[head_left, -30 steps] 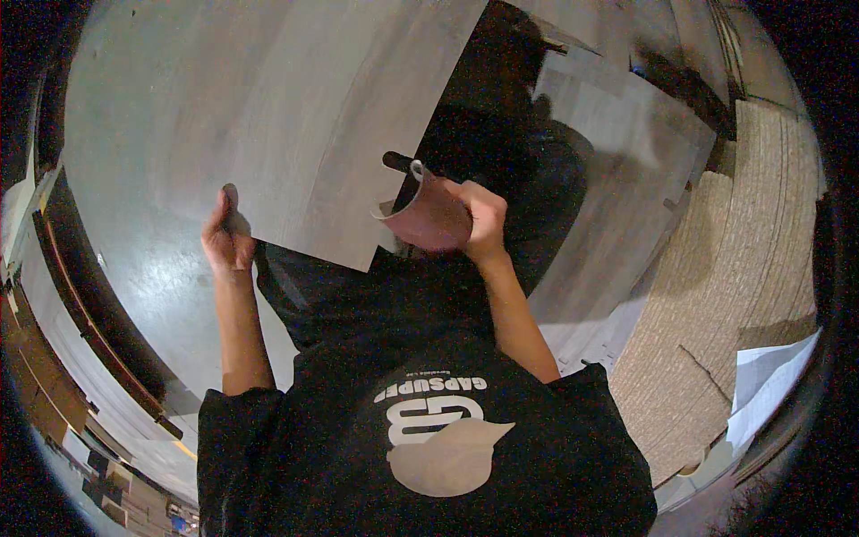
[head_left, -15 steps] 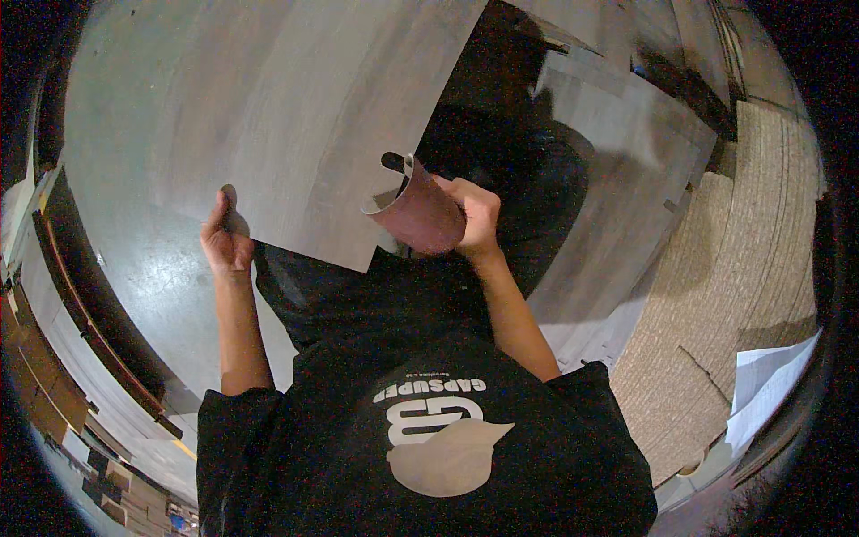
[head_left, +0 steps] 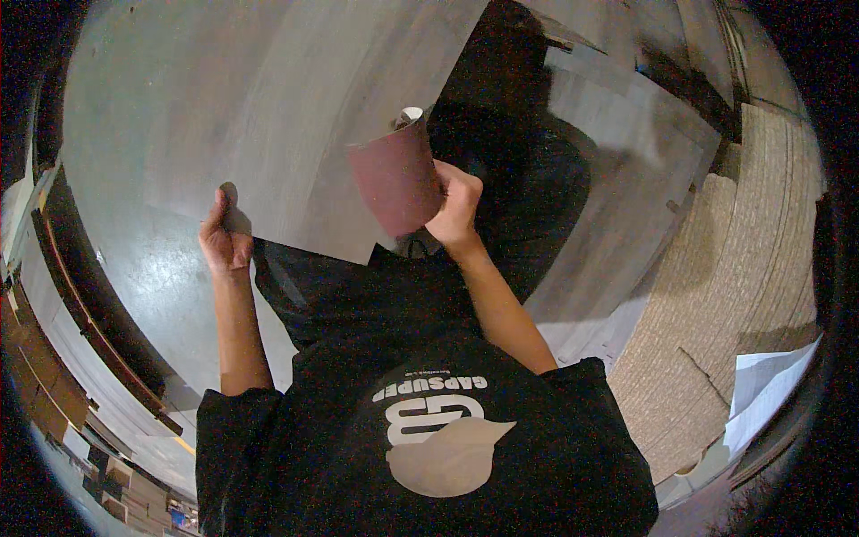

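Note:
A wide grey wood-grain board (head_left: 277, 116) slopes across the upper left, its near corner over my black-clad legs. My left hand (head_left: 225, 240) is closed on the board's near left edge, thumb on top and the other fingers mostly hidden. A piece of reddish-brown sandpaper (head_left: 394, 179) is bent into a curve in my right hand (head_left: 458, 204), beside the board's right edge. Its reddish face is toward me, and its pale backing shows at the curled top. The sandpaper covers the board's near right corner, and I cannot tell whether it touches it.
Another grey board (head_left: 617, 152) lies to the right. Beyond it are stacked tan textured panels (head_left: 698, 340) with white paper sheets (head_left: 761, 394) at their side. A smooth grey floor (head_left: 148, 259) shows at left, next to a long dark-edged rack (head_left: 98, 322).
My right hand has shifted left and slightly up. The sandpaper has turned, so its reddish face now shows more broadly over the board's corner. My left hand has stayed in place.

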`<move>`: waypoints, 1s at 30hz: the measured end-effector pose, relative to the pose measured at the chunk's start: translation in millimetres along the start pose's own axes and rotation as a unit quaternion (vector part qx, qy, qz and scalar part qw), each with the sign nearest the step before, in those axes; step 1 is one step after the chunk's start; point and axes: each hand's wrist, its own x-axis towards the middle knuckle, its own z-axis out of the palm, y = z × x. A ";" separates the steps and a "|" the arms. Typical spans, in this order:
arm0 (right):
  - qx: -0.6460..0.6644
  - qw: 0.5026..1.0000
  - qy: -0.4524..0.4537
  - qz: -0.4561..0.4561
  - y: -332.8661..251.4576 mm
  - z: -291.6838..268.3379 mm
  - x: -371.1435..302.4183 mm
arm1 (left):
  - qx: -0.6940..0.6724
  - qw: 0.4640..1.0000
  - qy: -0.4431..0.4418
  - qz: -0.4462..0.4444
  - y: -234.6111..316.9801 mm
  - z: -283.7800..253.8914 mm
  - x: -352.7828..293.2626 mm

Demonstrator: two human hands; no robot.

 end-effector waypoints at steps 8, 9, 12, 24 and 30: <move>-0.068 0.976 -0.194 0.076 5.7 -41.9 -26.9 | 0.031 0.975 0.210 0.067 -9.7 28.9 -0.9; -0.067 0.975 -0.197 0.078 8.5 -49.4 -36.6 | 0.030 0.974 0.213 0.067 -9.6 26.7 -4.2; -0.073 0.985 -0.156 -0.005 4.3 -69.2 -47.7 | 0.027 0.979 0.189 0.079 -11.4 23.3 -0.3; -0.032 0.989 -0.141 -0.038 -35.2 -63.4 15.9 | 0.035 0.988 0.137 0.067 -3.8 10.0 1.3; -0.130 0.983 -0.110 -0.070 -34.9 -58.8 26.5 | 0.043 0.979 0.156 0.126 -10.6 9.9 1.8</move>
